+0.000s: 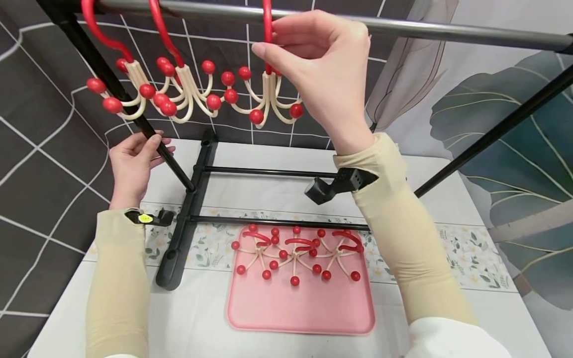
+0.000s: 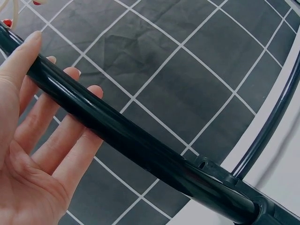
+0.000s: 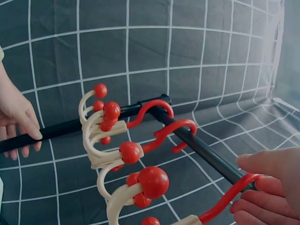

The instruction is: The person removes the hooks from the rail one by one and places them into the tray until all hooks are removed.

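Hook hanger (image 1: 269, 94) sits third on the top rail (image 1: 447, 31), right of two others; your right hand (image 1: 322, 64) pinches its red hook to seat it. Left hand (image 1: 132, 166), fingers straight and relaxed, braces the rack's slanted leg (image 1: 130, 109). Spares lie on the pink mat (image 1: 300, 303).

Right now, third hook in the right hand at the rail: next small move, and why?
Probably let go of the third hook and draw the right hand back. Its red loop already sits over the grey rail beside two hung hooks, while the left hand steadies the black rack leg. More hooks lie on the pink mat.
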Tool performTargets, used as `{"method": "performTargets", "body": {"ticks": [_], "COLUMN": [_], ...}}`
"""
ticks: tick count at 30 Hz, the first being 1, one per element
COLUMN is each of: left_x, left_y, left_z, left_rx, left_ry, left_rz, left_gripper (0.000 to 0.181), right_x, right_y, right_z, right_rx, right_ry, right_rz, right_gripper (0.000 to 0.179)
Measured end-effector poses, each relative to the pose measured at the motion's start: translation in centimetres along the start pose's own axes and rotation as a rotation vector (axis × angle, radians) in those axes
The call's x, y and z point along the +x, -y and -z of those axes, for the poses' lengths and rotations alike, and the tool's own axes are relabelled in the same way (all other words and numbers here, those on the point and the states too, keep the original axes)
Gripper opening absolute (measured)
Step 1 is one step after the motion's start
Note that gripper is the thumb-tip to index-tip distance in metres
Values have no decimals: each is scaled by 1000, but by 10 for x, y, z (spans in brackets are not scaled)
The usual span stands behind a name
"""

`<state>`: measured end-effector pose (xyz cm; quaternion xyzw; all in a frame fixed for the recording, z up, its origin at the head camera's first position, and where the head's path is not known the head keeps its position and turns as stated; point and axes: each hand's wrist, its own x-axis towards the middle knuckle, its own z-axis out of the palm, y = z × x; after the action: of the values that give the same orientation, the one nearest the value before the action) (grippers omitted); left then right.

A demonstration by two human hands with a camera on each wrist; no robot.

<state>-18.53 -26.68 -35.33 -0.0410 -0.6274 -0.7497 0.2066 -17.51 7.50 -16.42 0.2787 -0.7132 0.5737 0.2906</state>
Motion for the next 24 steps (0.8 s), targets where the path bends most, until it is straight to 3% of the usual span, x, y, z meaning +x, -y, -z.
{"method": "performTargets", "body": {"ticks": [8, 24], "left_x": [1, -1], "left_y": [0, -1], "left_z": [0, -1], "left_rx": [10, 8], "left_ry": [6, -1], "left_rz": [2, 12], "left_gripper": [30, 36], "right_x": [0, -2], "right_y": [-4, -6], "right_z": [-5, -5], "right_rx": [-10, -49], "right_ry": [-32, -105], "right_rz": [-86, -79], "right_gripper": [23, 14]}}
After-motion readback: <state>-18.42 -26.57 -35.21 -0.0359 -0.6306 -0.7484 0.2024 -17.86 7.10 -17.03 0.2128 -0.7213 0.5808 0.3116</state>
